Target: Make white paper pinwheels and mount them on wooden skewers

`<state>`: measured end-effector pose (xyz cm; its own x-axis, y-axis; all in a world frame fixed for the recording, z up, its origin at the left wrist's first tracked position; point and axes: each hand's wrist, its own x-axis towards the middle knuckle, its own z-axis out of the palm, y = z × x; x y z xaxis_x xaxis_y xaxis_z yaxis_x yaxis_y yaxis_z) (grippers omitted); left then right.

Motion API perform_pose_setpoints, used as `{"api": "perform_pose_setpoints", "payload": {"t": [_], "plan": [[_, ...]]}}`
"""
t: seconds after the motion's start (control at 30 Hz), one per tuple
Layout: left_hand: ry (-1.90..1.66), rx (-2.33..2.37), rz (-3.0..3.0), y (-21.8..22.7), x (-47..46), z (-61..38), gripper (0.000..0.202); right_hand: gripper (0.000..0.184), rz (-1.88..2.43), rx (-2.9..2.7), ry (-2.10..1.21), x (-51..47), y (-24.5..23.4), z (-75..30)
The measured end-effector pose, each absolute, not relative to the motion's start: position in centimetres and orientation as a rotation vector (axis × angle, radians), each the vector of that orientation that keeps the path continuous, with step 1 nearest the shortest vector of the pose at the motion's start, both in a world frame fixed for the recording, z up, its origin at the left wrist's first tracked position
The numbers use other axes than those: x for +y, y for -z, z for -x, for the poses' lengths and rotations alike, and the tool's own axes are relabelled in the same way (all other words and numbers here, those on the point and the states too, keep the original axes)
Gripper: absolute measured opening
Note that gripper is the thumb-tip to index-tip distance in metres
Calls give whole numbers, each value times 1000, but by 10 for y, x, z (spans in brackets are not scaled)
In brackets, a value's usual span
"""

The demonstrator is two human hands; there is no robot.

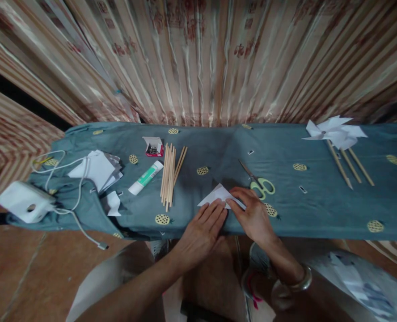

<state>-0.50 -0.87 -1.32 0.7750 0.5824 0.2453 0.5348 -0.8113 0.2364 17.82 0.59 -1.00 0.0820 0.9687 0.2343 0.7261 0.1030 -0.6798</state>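
A white sheet of paper, folded into a triangle, lies near the table's front edge. My left hand rests flat on its lower edge, fingers stretched out. At the triangle's right corner, my right hand has thumb and index finger closed on the paper. Just beyond the right hand are scissors with pale green handles, blades pointing away to the left. Left of the paper lies a bundle of wooden sticks, with a green-and-white glue tube beside it.
A small red box of metal pins stands open behind the glue. Stacked white paper, a paper scrap and a white power adapter with cables are at left. Paper pinwheels on sticks lie at far right. A curtain hangs behind.
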Motion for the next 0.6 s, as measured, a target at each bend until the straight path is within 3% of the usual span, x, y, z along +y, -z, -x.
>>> {"api": "perform_pose_setpoints", "payload": {"t": [0.6], "plan": [[-325, 925, -2841, 18, -9, 10, 62, 14, 1733, -1744, -348, 12, 13, -174]]}}
